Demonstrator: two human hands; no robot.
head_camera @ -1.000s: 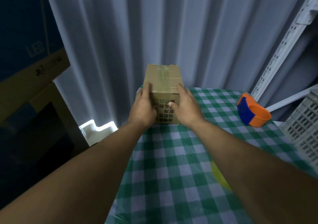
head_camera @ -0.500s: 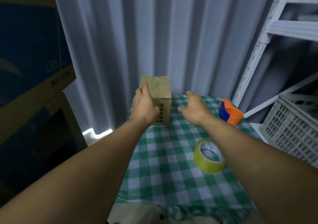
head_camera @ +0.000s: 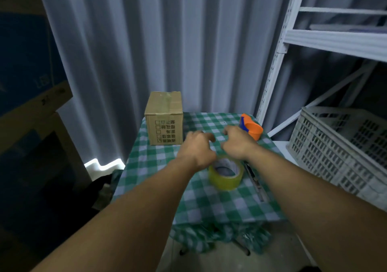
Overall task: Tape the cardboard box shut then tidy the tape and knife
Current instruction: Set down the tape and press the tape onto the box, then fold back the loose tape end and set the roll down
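The cardboard box (head_camera: 164, 118) stands upright at the far left corner of the green checked table (head_camera: 209, 204), a clear tape strip running over its closed top. A yellow tape roll (head_camera: 226, 174) lies flat mid-table. A dark slim knife (head_camera: 254, 179) lies just right of the roll, partly under my right forearm. My left hand (head_camera: 196, 148) hovers just beyond the roll, fingers loosely curled, holding nothing. My right hand (head_camera: 237, 141) hovers beside it, fingers apart and empty. Neither hand touches the box.
An orange and blue tape dispenser (head_camera: 250, 126) sits at the table's far right corner. A white slotted crate (head_camera: 339, 148) and a white metal shelf rack (head_camera: 278, 52) stand to the right. Large cardboard boxes (head_camera: 31, 104) are stacked on the left. A grey curtain hangs behind.
Both hands let go of the box and drew back toward the tape roll. The view pulled back, so the roll and knife now show.
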